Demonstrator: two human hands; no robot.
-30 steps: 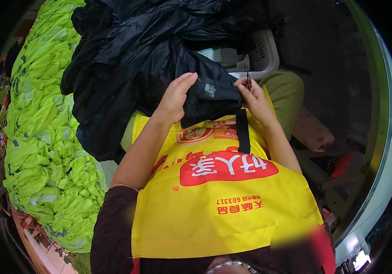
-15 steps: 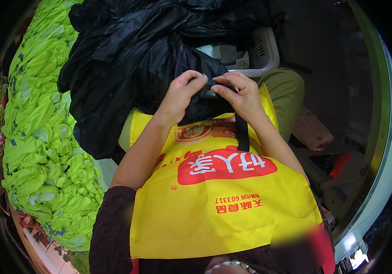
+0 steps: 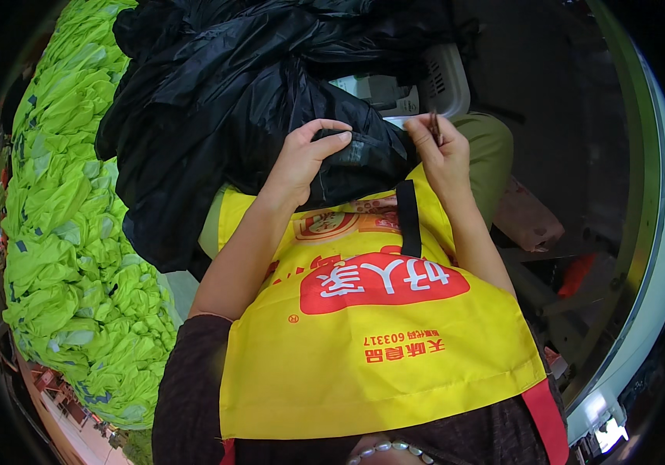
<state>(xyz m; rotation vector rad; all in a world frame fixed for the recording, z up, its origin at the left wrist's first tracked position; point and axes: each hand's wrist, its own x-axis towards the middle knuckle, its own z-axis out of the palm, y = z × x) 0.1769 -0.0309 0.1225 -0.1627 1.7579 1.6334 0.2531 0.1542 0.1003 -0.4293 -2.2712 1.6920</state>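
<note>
Glossy black fabric lies bunched over my lap and spreads away to the far left. My left hand is closed on it, thumb and forefinger pinching an edge beside a small greyish patch. To the right, my right hand is raised at the cloth's right end, fingers closed round a small, slim, brownish tool. Most of that tool is hidden in the fingers, so its exact kind is unclear. Whether the right fingertips also touch the cloth or a thread cannot be made out.
A big heap of bright yellow-green garments fills the left side. Beyond my right knee stands a white plastic basket holding pale packages, partly under the black cloth. I wear a yellow apron. A curved metal edge runs along the right.
My right hand has moved right, away from my left hand, with the slim tool now pointing up. The left hand keeps its pinch, and more of the greyish patch shows.
</note>
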